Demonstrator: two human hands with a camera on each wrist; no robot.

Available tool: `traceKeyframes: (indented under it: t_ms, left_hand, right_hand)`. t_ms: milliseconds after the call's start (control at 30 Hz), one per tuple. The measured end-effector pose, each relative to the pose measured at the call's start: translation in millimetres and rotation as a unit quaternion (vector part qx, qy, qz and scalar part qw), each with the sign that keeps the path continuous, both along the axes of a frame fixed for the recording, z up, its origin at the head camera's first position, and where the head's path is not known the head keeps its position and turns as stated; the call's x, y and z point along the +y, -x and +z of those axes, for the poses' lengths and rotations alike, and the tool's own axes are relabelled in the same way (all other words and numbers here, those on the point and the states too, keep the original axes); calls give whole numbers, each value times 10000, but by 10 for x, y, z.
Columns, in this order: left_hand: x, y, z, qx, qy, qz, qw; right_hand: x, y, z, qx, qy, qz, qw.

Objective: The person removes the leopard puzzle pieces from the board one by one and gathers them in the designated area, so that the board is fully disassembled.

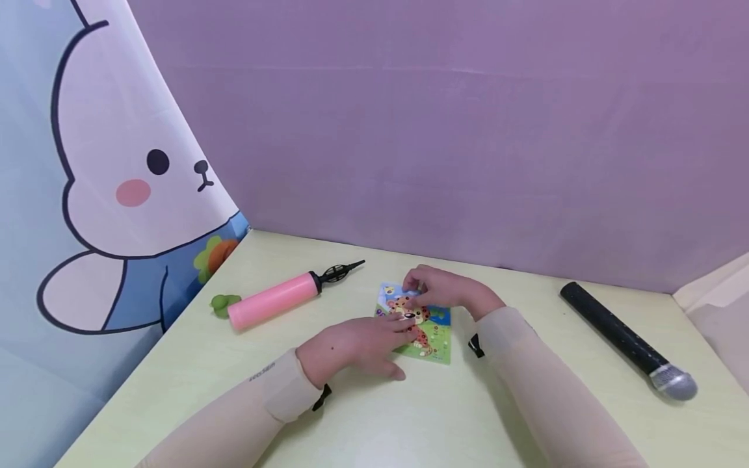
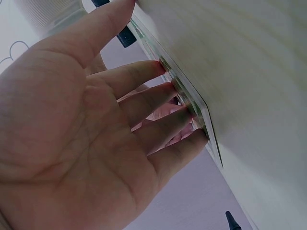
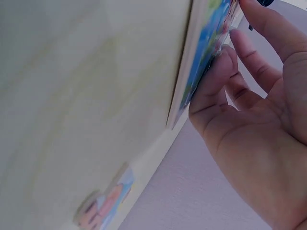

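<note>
A thin rectangular board [image 1: 435, 348] printed with a spotted leopard cub on grass lies flat on the table, partly covered by both hands. My left hand [image 1: 365, 341] rests its spread, nearly straight fingertips on the board's lower left part, with the thumb out over the tabletop. In the left wrist view, four fingers [image 2: 148, 103] touch the board's face. My right hand [image 1: 439, 288] is at the board's upper edge. Its loosely bent fingers [image 3: 218, 76] touch the printed surface in the right wrist view, and no separate piece shows between them.
A pink hand pump [image 1: 275, 300] with a black nozzle lies left, beside a small green object [image 1: 223, 304]. A black microphone [image 1: 626, 338] lies right. In the right wrist view, a small printed piece [image 3: 108, 201] rests on the table. A purple wall [image 1: 456, 143] stands behind.
</note>
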State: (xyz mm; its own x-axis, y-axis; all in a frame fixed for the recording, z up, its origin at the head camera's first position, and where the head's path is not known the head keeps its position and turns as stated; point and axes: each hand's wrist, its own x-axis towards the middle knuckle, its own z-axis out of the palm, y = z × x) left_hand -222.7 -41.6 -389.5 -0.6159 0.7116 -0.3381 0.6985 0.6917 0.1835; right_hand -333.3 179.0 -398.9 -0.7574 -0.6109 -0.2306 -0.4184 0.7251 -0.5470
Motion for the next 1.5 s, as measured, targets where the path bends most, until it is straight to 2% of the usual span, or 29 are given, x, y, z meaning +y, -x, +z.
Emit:
traceKeyframes:
  t_ms: [567, 933, 1167, 1500]
  left_hand:
    - [-10, 1, -1, 77, 25, -57, 10000]
    - [-11, -11, 15, 38, 5, -64, 10000]
    - [-4, -21, 41, 9, 12, -48, 10000]
    - [-3, -22, 28, 54, 52, -47, 10000]
  right_hand:
    - [3, 15, -28, 80, 2, 18, 10000]
    - [-39, 43, -8, -55, -54, -32, 10000]
    - [-40, 57, -20, -238, 62, -231, 9994]
    - [-32, 26, -11, -252, 225, -234, 9992]
